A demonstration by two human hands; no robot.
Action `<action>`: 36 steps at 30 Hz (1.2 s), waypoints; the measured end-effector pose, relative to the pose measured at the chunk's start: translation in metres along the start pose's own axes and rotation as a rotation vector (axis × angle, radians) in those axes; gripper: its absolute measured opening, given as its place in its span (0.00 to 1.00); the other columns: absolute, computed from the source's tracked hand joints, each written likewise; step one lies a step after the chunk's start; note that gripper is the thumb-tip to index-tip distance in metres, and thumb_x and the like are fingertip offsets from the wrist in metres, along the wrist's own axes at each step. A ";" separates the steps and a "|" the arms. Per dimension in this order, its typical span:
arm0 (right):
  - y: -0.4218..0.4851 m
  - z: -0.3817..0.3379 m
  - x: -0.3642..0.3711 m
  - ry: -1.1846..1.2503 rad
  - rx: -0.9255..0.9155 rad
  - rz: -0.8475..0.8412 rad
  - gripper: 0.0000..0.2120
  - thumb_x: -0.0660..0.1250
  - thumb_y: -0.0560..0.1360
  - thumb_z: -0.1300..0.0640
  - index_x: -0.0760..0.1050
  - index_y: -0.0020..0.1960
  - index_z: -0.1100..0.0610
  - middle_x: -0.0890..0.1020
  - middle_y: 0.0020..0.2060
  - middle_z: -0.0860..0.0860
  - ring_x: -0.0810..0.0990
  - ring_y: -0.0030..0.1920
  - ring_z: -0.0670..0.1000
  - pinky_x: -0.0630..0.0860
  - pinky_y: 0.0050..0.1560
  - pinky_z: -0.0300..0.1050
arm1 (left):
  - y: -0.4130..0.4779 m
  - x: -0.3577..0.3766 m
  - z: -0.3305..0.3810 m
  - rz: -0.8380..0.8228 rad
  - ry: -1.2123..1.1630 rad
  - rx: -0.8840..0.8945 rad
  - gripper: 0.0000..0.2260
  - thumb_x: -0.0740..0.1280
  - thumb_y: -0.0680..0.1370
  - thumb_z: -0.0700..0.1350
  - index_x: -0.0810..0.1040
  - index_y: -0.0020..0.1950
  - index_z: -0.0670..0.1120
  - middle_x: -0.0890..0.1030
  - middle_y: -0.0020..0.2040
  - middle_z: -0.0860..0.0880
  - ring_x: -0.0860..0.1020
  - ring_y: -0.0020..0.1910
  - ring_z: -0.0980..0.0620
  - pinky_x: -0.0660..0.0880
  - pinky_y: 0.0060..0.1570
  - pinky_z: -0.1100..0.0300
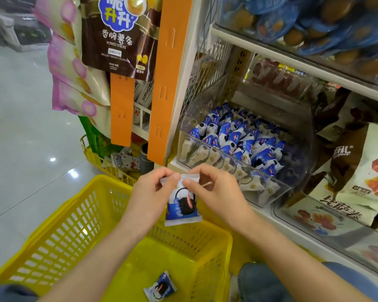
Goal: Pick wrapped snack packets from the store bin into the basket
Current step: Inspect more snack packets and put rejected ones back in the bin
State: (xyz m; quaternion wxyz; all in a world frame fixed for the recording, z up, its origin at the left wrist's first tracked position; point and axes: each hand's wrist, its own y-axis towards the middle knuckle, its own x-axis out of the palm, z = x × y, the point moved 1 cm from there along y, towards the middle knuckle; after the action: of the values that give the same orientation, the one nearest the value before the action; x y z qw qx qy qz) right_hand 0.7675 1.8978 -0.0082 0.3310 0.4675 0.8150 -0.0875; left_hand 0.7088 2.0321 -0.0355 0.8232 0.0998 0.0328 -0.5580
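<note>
A blue-and-white wrapped snack packet (182,205) hangs upright above the yellow basket (79,219). My left hand (150,192) pinches its top left corner and my right hand (214,190) pinches its top right edge. One more packet of the same kind (160,288) lies on the basket floor. The clear plastic store bin (277,188) on the shelf to the right holds several blue-and-white packets (238,138), with pale wrapped packets (207,155) along its front wall.
An orange shelf upright (164,83) stands just beyond my hands. Hanging snack bags (118,33) are at upper left. A yellow wire rack (109,164) sits behind the basket. Large snack bags (347,171) fill the shelf at right. My knees in jeans (266,282) are beside the basket.
</note>
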 end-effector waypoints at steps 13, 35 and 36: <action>0.002 -0.001 -0.009 -0.184 -0.166 0.290 0.03 0.67 0.75 0.55 0.77 0.44 0.53 0.79 0.39 0.44 0.76 0.40 0.42 0.74 0.42 0.40 | 0.006 -0.003 -0.012 0.043 0.015 -0.295 0.09 0.60 0.80 0.42 0.75 0.41 0.48 0.79 0.38 0.47 0.78 0.35 0.51 0.76 0.35 0.58; 0.007 0.003 0.006 0.554 0.329 0.041 0.06 0.60 0.78 0.62 0.76 0.47 0.57 0.81 0.40 0.51 0.80 0.36 0.43 0.79 0.35 0.37 | 0.000 0.001 0.001 -0.018 -0.194 -0.178 0.08 0.65 0.77 0.44 0.71 0.53 0.53 0.84 0.43 0.52 0.82 0.42 0.60 0.75 0.38 0.69; 0.007 0.003 0.007 0.564 0.342 0.031 0.06 0.60 0.78 0.62 0.76 0.49 0.58 0.81 0.40 0.50 0.80 0.36 0.43 0.81 0.37 0.39 | 0.001 0.001 0.001 0.009 -0.181 -0.165 0.08 0.66 0.76 0.43 0.71 0.53 0.52 0.83 0.45 0.51 0.81 0.43 0.58 0.75 0.39 0.69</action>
State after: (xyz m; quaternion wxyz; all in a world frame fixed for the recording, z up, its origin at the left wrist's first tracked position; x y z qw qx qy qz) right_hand 0.7723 1.9051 -0.0141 0.0102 0.5347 0.8407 -0.0851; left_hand 0.7101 2.0316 -0.0347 0.8308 -0.0190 0.0039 -0.5562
